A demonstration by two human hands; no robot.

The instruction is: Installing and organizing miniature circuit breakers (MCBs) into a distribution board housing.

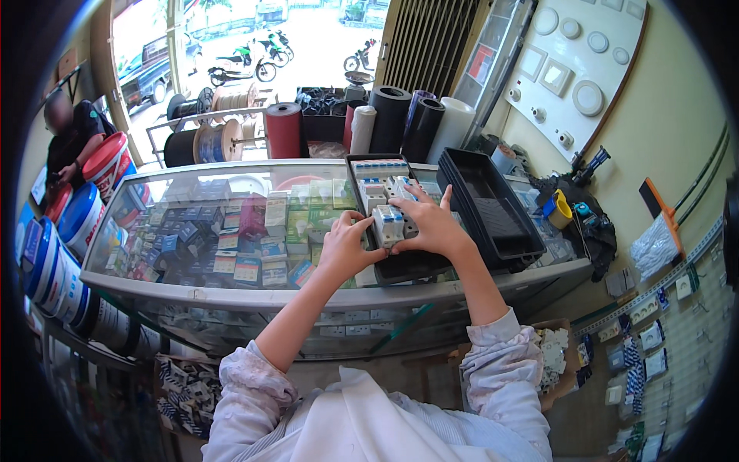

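Both my hands reach over a glass display counter (pixel 192 286) into a long black tray (pixel 400 268). My left hand (pixel 348 245) and my right hand (pixel 433 223) together grip a white circuit breaker with blue switches (pixel 387 223) between their fingertips. More white breakers (pixel 379 183) lie in rows further back in the same tray. My sleeves are pale and rolled to the elbow.
An empty black tray (pixel 493 208) sits to the right on the counter. Small boxed goods (pixel 231 246) fill the case under the glass. Cable reels and dark rolls (pixel 400 115) stand behind. Paint buckets (pixel 73 223) and a person (pixel 73 138) are at left. Switches hang on the right wall (pixel 654 339).
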